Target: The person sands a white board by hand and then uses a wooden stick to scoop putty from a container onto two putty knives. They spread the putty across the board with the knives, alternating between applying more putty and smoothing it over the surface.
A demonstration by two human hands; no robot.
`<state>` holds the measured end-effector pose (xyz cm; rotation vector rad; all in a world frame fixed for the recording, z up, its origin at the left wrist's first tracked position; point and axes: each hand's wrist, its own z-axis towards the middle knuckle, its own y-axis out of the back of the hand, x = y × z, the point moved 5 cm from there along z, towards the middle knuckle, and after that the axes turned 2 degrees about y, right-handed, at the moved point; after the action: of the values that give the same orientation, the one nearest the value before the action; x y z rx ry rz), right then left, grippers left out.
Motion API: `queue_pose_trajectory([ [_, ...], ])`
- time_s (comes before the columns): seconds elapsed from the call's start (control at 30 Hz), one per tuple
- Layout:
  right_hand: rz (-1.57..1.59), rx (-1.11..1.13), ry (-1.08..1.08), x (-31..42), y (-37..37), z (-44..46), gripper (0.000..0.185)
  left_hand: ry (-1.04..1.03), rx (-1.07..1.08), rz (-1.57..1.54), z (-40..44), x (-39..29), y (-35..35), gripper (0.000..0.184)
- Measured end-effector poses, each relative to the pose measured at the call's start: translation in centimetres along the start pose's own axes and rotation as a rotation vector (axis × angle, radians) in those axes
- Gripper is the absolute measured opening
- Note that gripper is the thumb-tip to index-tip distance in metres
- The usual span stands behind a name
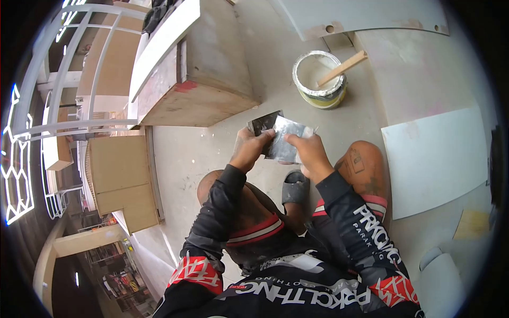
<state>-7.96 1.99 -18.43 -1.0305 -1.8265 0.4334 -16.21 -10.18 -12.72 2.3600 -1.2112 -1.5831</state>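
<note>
In my left hand [250, 150] is a dark, flat putty scraper [261, 124], pinched between thumb and fingers. My right hand [312, 152] grips a shiny, silvery putty scraper [288, 127] the same way, thumb on top. The two thin plates overlap in front of my knees, the silvery one covering part of the dark one. White residue shows along the silvery plate's right corner. Past my hands, an open bucket [302, 91] of white paste stands on the floor, a wooden stick [347, 66] leaning in it.
A wooden box-like cabinet [212, 69] stands at the upper left. Pale panels [435, 164] lie to the right, with another board [366, 18] at the top. A white cylinder [441, 281] is at the lower right. White metal frames and shelves fill the left side.
</note>
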Motion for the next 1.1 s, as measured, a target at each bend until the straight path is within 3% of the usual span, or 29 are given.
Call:
queue_pose_trajectory([
  [0.13, -0.017, -0.010, -0.025, -0.4, -0.1, -1.1, 0.020, -0.070, 0.033, 0.307, -0.1, -0.1, 0.7, 0.027],
  [0.2, -0.026, 0.154, -0.056, 0.0, -0.7, -1.2, 0.020, 0.113, 0.355, -0.062, -0.6, 0.6, 0.4, 0.030],
  [0.23, -0.027, 0.163, -0.057, 0.1, -0.7, -0.8, 0.020, 0.157, 0.391, -0.036, -0.7, 0.8, 0.6, 0.031],
  [0.37, 0.055, 0.084, -0.040, -0.4, -0.3, 0.5, 0.020, 0.100, 0.089, -0.108, -0.1, 1.1, 1.4, 0.029],
  [0.4, 0.136, -0.006, -0.018, -0.3, 0.2, 0.5, 0.019, 0.099, 0.093, -0.110, 0.2, 1.8, 1.3, 0.029],
  [0.47, 0.107, 0.017, -0.081, -1.1, 0.8, 0.1, 0.022, 0.055, 0.206, 0.143, 0.2, 3.1, 0.5, 0.027],
  [0.5, -0.035, 0.121, -0.046, -1.3, 0.9, 0.9, 0.024, 0.064, 0.334, 0.065, 0.1, 3.4, 0.6, 0.029],
  [0.53, -0.178, 0.228, -0.010, -1.5, 0.8, 1.5, 0.027, 0.062, 0.334, 0.060, 0.1, 3.8, 0.7, 0.029],
  [0.6, -0.265, 0.218, 0.053, -0.8, 0.7, 1.7, 0.031, 0.257, 0.169, 0.008, -0.3, 4.1, 1.6, 0.032],
  [0.63, -0.577, 0.023, 0.203, 0.3, 1.4, 1.8, 0.033, 0.206, 0.007, -0.014, -0.3, 3.7, 2.2, 0.033],
  [0.67, -0.884, -0.180, 0.354, 1.7, 1.7, 1.4, 0.036, 0.206, 0.004, -0.014, -0.1, 3.7, 2.5, 0.033],
  [0.7, -0.955, -0.217, 0.496, 2.4, 1.3, 0.3, 0.046, 0.247, -0.086, 0.009, 0.1, 4.1, 3.3, 0.031],
  [0.73, -0.957, -0.215, 0.497, 2.3, 1.0, -0.3, 0.046, 0.288, -0.176, 0.030, 0.2, 4.5, 3.9, 0.029],
  [0.83, -1.026, -0.054, 0.847, 2.2, -1.7, -2.4, 0.053, 0.175, -0.099, -0.120, -0.1, 4.1, 1.8, 0.026],
  [0.87, -1.082, 0.077, 0.733, 0.5, -2.3, -2.1, 0.055, 0.092, -0.066, -0.215, 0.1, 4.5, 1.7, 0.025],
  [0.9, -1.182, 0.193, 0.621, -1.8, -2.3, -1.2, 0.058, 0.134, 0.034, -0.161, 0.4, 5.0, 1.4, 0.026],
  [0.93, -1.185, 0.118, 0.579, -4.6, -0.8, 0.8, 0.058, 0.083, 0.024, -0.168, 0.6, 5.5, 1.5, 0.027],
  [0.97, -1.135, 0.091, 0.403, -5.6, 0.7, 1.9, 0.052, 0.032, 0.014, -0.175, 0.8, 6.0, 1.5, 0.028],
  [1.0, -1.102, 0.235, 0.209, -7.5, 2.6, 4.8, 0.048, -0.137, -0.006, -0.183, 0.4, 4.6, 1.6, 0.026],
  [1.03, -0.925, 0.165, 0.134, -7.0, 3.4, 5.5, 0.045, -0.063, -0.015, -0.316, -0.9, 2.6, 1.4, 0.025],
  [1.07, -0.912, -0.080, 0.124, -7.1, 5.3, 6.4, 0.045, -0.091, -0.038, -0.324, -0.3, 3.0, 1.3, 0.024],
  [1.1, -0.806, -0.166, 0.141, -3.9, 3.6, 4.5, 0.039, -0.163, -0.086, -0.215, 1.0, 4.8, 1.1, 0.022],
])
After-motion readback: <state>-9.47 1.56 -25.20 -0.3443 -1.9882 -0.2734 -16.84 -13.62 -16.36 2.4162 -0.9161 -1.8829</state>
